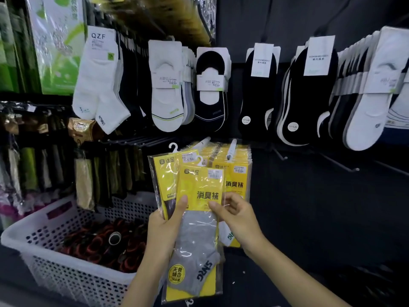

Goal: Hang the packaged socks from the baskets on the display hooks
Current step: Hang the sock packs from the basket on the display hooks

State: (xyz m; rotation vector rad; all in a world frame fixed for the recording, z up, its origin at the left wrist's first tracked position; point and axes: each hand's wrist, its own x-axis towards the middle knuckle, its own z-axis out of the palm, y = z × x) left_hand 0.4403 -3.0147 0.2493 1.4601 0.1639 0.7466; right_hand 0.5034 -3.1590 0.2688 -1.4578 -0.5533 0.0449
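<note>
Partly hidden second pack [162,180] behind front pack [199,238], hands [162,229] [235,216] gripping

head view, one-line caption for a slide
Left hand and right hand hold sock packs before stocked hooks, basket at left.

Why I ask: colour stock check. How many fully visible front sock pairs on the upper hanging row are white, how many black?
White fabric sock pairs with card bands: 3
Black fabric sock pairs with card bands: 3
Total: 6
</note>
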